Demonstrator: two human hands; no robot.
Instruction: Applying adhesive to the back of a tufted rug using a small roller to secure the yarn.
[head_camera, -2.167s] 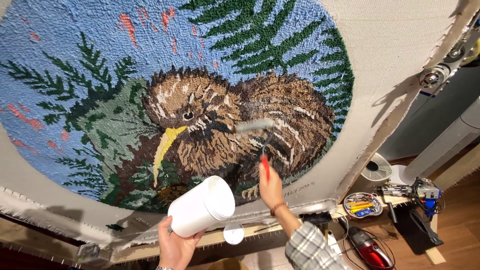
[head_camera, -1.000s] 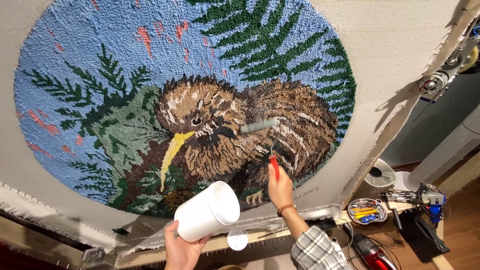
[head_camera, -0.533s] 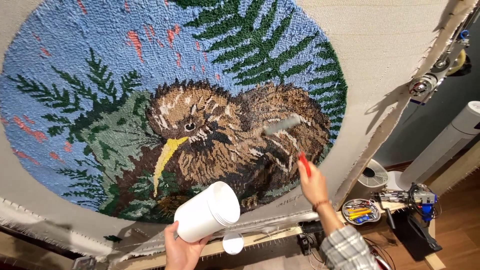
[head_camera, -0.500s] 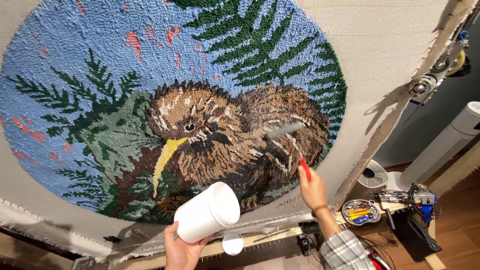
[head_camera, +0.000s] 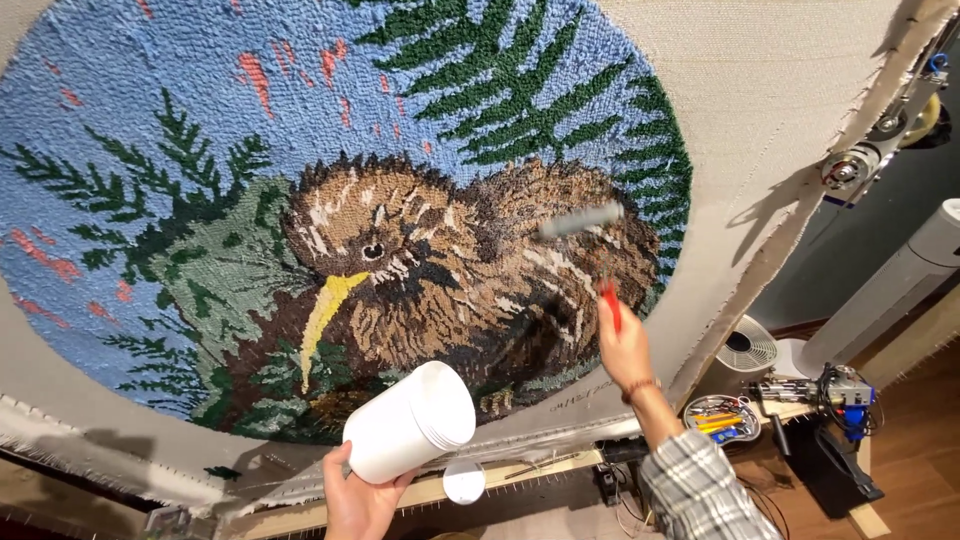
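The right hand grips a red-handled roller pressed against the brown bird on the tufted rug, while the left hand clasps a white tub tilted just below the rug's lower edge.

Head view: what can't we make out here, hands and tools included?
- Roller: head motion-blurred; whether it touches the tufted rug is unclear.
- Right hand: seen from the back, so its grip on the red handle is hidden.
- White tub: tilted away in the left hand; contents unseen.
- Left hand: cut by the bottom edge.
- Rug: top and left cropped by the frame.
- Small tools in the tray: too small to identify.
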